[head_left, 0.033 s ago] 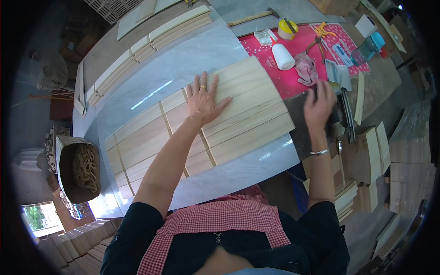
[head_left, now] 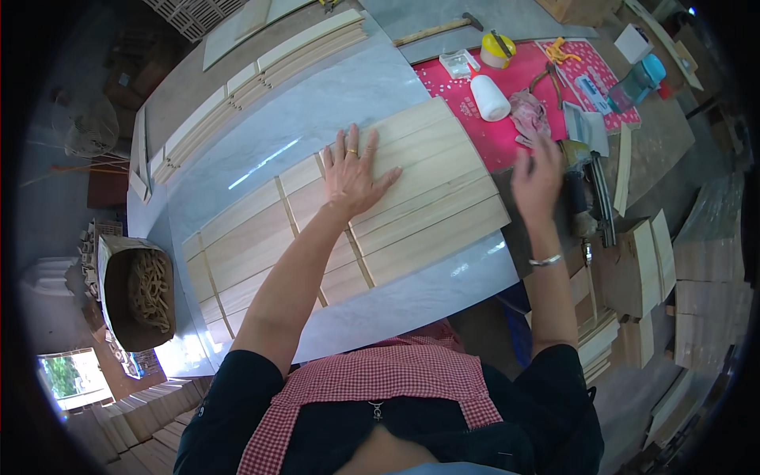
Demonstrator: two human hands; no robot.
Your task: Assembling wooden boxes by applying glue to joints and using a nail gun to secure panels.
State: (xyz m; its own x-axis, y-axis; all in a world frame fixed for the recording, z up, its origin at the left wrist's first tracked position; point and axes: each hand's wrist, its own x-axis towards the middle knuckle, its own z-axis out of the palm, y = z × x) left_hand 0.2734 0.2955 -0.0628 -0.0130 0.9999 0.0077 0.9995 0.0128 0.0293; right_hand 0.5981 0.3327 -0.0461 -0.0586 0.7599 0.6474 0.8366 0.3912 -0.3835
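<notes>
My left hand [head_left: 354, 176] lies flat with spread fingers on a panel of pale wooden boards [head_left: 431, 158] set side by side on the shiny bluish-white table [head_left: 396, 305]. Narrow strips or grooves cross the panel under that hand and to its left. Past the panel's right edge hovers my right hand [head_left: 538, 184], its fingers blurred; whether they hold anything is unclear. It is just left of a nail gun [head_left: 576, 194] with a dark handle and a long magazine. Beyond its fingertips lies a crumpled pink rag [head_left: 529, 115].
On the pink mat [head_left: 443, 91] stand a white bottle [head_left: 489, 99] and a yellow tape roll [head_left: 497, 51], with pliers [head_left: 546, 79] close by. A hammer [head_left: 435, 32] lies behind. Stacked slats [head_left: 261, 75] line the far left; a box [head_left: 131, 336] of tan loops sits left.
My right hand has shifted a little left, away from the nail gun, so more of its handle shows. The left hand stays in place on the boards.
</notes>
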